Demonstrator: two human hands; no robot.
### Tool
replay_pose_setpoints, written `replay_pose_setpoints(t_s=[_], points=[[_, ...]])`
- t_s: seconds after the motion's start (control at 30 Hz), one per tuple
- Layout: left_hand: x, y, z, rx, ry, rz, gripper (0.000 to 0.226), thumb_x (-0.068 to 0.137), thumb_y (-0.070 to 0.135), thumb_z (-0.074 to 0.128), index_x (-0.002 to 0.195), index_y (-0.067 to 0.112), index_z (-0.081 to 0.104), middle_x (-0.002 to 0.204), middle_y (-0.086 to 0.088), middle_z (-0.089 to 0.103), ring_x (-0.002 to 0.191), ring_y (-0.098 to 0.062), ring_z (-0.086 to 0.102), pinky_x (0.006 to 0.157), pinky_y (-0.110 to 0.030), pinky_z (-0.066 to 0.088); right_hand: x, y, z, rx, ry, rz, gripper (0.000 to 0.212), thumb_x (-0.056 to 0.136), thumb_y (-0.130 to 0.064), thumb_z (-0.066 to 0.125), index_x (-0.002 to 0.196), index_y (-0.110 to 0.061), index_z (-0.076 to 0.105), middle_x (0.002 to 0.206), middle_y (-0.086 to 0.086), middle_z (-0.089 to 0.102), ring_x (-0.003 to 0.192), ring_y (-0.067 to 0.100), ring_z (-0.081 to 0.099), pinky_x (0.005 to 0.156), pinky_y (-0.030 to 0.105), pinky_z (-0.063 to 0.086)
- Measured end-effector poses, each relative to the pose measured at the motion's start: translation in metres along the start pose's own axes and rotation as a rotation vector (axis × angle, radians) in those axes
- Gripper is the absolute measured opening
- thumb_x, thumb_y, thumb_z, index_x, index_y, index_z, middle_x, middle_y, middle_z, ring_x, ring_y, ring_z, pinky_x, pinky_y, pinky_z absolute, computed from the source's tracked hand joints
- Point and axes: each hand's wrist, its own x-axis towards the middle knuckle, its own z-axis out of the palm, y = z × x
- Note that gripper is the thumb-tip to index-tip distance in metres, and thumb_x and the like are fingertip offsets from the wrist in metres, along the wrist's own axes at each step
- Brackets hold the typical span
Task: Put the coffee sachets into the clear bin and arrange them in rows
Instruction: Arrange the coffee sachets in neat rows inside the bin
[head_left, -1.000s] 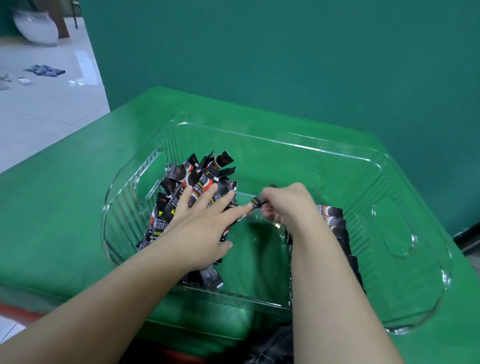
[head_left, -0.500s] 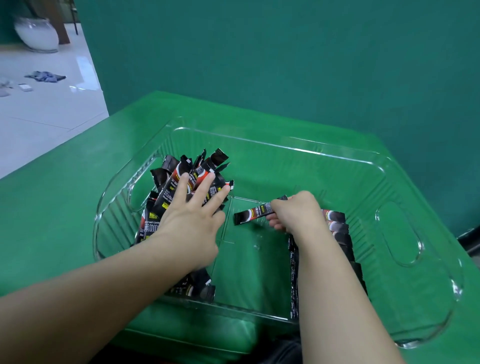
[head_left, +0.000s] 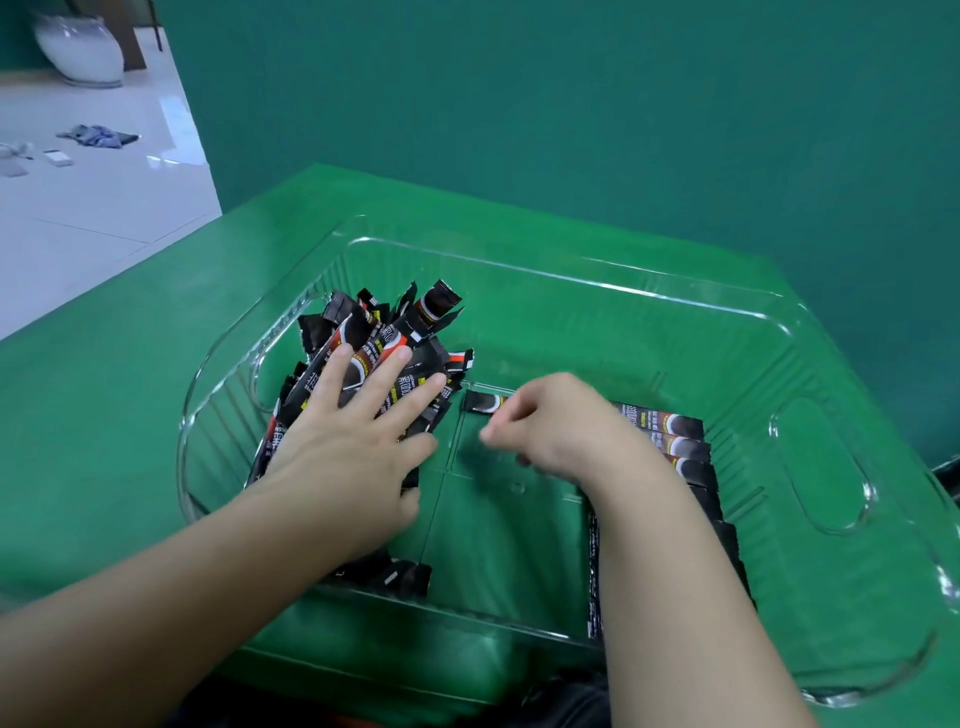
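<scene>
From the head view we see one clear bin (head_left: 571, 280) on the green table (head_left: 130, 364). At its nine o'clock side, a loose heap of coffee sachets (head_left: 395, 332) lies under the left hand (head_left: 353, 447), fingers spread flat. The right hand (head_left: 566, 426) pinches one sachet (head_left: 483, 402) beside the row of sachets (head_left: 685, 447) at three o'clock. Our arms hide much, so no count holds.

a teal wall (head_left: 571, 104) backs the green table (head_left: 130, 364); glossy white floor (head_left: 93, 208) lies left.
</scene>
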Motion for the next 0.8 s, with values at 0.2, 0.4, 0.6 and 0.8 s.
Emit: replay_pose_setpoints(t_s=[0.2,0.4,0.6,0.8], points=[[-0.007,-0.005,0.004,-0.003,0.006,0.026,0.057,0.096,0.06,0.021,0.149,0.039,0.018,0.149,0.007,-0.035,0.139,-0.029,-0.034,0.106,-0.06,-0.023,-0.021,-0.014,0.021,-0.261,-0.516,-0.067,0.025,0.081,-0.036,0.07,0.095,-0.015,0.073,0.072,-0.003,0.065,0.051,0.005,0.05,0.053,0.017,0.039],[-0.007,-0.006,0.011,-0.006,0.077,0.042,0.056,0.097,0.059,0.02,0.148,0.036,0.023,0.146,0.007,-0.034,0.141,-0.031,-0.03,0.107,-0.061,-0.021,-0.02,-0.025,0.045,-0.438,-0.458,-0.08,0.027,0.078,-0.032,0.072,0.07,-0.011,0.058,0.053,-0.002,0.051,0.047,0.015,0.045,0.045,0.019,0.034],[-0.006,-0.006,0.011,-0.027,0.091,0.046,0.053,0.098,0.058,0.022,0.145,0.036,0.027,0.153,0.008,-0.029,0.141,-0.031,-0.03,0.105,-0.062,-0.022,-0.019,-0.021,0.044,-0.043,-0.515,0.014,0.005,0.087,-0.007,0.06,0.085,-0.005,0.064,0.037,-0.004,0.053,0.032,0.005,0.045,0.042,0.015,0.04],[-0.006,-0.004,0.011,-0.041,0.094,0.029,0.05,0.099,0.054,0.019,0.146,0.036,0.023,0.137,0.007,-0.036,0.141,-0.03,-0.031,0.103,-0.061,-0.024,-0.022,0.005,0.006,0.065,-0.318,0.097,0.018,0.085,-0.005,0.063,0.068,-0.011,0.061,0.039,-0.004,0.055,0.031,0.003,0.046,0.038,0.011,0.038]])
